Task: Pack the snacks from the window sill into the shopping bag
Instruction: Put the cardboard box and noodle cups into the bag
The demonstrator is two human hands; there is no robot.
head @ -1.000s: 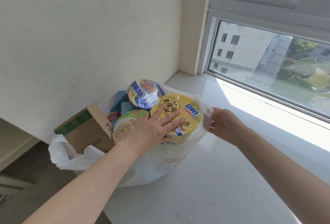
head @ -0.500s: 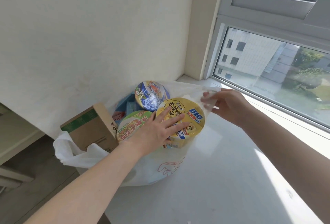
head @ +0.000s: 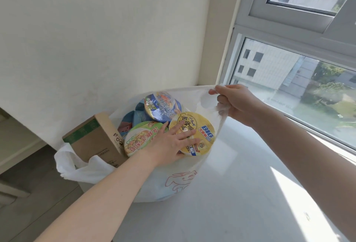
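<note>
A white plastic shopping bag with a pink rabbit drawing stands on the window sill, near the wall. Inside it lie a yellow noodle bowl, a green noodle bowl, a blue noodle bowl, a brown cardboard box and some blue packets. My left hand lies flat with spread fingers on the yellow bowl's lid. My right hand grips the bag's right handle and holds it raised above the bowls.
The wall stands close behind the bag. The window frame and glass run along the right. A lower floor area drops off left of the sill. Sunlight falls on the sill at the right.
My right hand has lifted the bag's right handle upward, stretching that side of the bag above the bowls. My left hand stays pressed on the yellow bowl.
</note>
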